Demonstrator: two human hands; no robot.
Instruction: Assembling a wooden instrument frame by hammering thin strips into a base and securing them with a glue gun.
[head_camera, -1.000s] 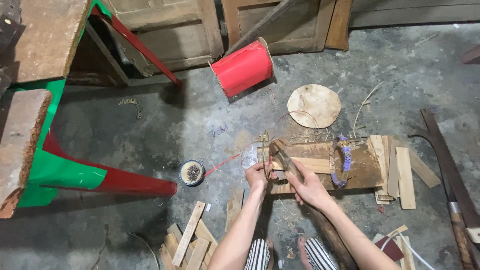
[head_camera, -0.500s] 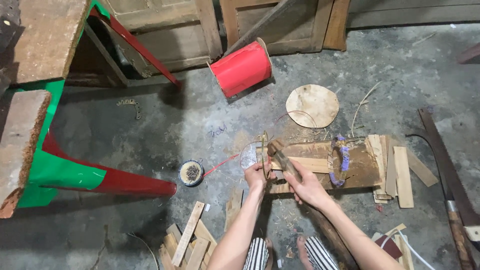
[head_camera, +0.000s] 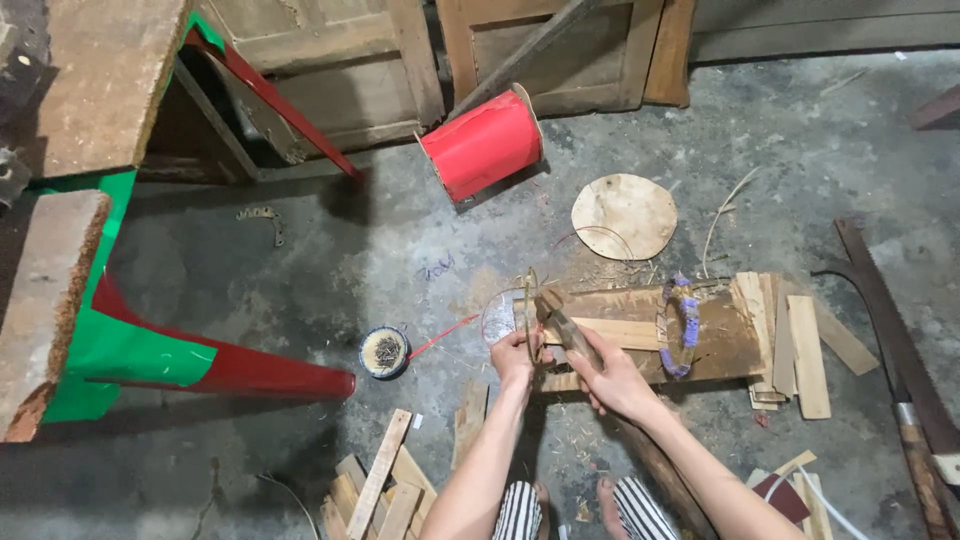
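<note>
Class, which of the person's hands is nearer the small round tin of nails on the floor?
Left. The left hand is just right of the tin; the right hand lies farther right.

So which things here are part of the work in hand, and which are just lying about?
In use:
left hand on thin hoop
right hand holding hammer
wooden block underneath
tin of nails close by

Lying about:
red roll
round wooden disc
saw
loose wood strips

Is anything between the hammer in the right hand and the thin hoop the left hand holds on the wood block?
Nothing visible: the hammer head sits right at the hoop, beside the left hand.
</note>
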